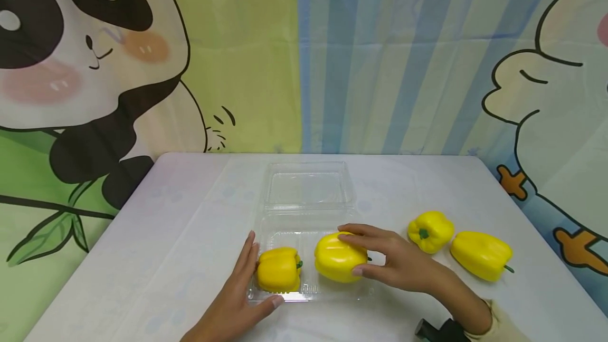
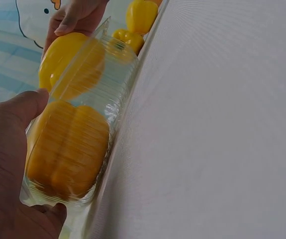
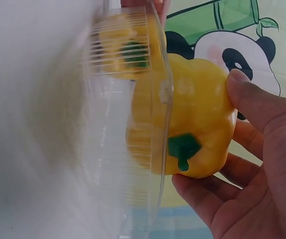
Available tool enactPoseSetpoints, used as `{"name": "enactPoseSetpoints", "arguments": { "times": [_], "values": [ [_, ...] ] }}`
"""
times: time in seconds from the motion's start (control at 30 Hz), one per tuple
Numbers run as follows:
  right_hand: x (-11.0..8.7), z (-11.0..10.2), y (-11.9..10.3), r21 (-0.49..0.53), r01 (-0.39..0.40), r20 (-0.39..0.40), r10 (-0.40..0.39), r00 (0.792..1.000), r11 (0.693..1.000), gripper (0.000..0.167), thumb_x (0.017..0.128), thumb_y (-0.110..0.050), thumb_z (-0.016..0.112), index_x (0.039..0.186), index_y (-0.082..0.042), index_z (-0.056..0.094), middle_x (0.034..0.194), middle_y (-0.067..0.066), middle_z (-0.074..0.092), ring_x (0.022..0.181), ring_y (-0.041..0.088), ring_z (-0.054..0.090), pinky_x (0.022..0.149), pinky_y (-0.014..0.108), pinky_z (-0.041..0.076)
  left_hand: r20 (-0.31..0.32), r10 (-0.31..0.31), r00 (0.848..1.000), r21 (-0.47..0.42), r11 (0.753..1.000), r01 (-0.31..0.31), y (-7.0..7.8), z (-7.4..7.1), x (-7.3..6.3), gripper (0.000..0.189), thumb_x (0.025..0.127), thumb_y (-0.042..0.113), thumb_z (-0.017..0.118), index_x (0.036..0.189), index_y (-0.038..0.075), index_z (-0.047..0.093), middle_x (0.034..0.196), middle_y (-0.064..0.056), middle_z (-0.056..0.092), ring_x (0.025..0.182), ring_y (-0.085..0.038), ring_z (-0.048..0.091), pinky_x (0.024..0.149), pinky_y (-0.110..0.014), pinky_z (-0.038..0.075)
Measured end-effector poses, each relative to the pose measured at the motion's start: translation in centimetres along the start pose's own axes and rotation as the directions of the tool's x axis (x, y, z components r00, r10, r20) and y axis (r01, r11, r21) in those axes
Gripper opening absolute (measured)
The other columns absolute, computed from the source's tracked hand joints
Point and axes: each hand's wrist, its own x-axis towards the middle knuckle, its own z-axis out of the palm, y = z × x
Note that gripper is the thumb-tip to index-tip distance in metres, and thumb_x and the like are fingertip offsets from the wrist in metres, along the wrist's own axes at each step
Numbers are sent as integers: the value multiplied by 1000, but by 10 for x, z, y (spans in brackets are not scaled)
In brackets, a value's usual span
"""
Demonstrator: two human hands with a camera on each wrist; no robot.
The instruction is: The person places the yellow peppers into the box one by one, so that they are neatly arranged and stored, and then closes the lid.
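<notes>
A clear plastic clamshell container (image 1: 311,292) lies with its lid (image 1: 306,183) folded back. One yellow bell pepper (image 1: 279,269) sits in its left part, green stem facing right. My left hand (image 1: 237,286) rests at the container's front left corner, fingers along the left side and thumb (image 2: 31,105) touching the front rim. My right hand (image 1: 399,257) grips another yellow bell pepper (image 1: 338,257) between thumb and fingers, over the container's right part. In the right wrist view, this pepper (image 3: 197,109) shows its green stem and is partly behind the clear wall.
Two more yellow bell peppers, a smaller one (image 1: 431,231) and a longer one (image 1: 481,255), lie right of the container on the white tablecloth (image 1: 190,257). Behind the table hangs a cartoon-printed curtain (image 1: 256,57). A black device (image 1: 442,330) is at my right wrist.
</notes>
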Motion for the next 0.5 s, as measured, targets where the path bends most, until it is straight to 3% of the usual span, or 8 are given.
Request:
{"name": "enactPoseSetpoints", "arguments": {
  "times": [0.23, 0.5],
  "values": [
    [1, 7, 2, 28, -38, 54, 36, 998, 999, 54, 94, -31, 65, 143, -14, 51, 145, 8, 47, 126, 23, 51, 96, 34, 48, 9, -25, 1000, -1, 1000, 25, 1, 1, 0, 111, 77, 59, 74, 156, 6, 16, 162, 10, -6, 146, -24, 13, 107, -52, 26],
    [2, 12, 1, 9, -16, 67, 16, 998, 1000, 54, 93, -32, 65, 141, -11, 52, 146, 5, 46, 128, 24, 49, 97, 34, 47, 2, 14, 1000, -1, 1000, -14, 1, -1, 0, 110, 79, 56, 74, 155, 4, 16, 162, 9, -6, 145, -25, 14, 107, -50, 26]
  ]
}}
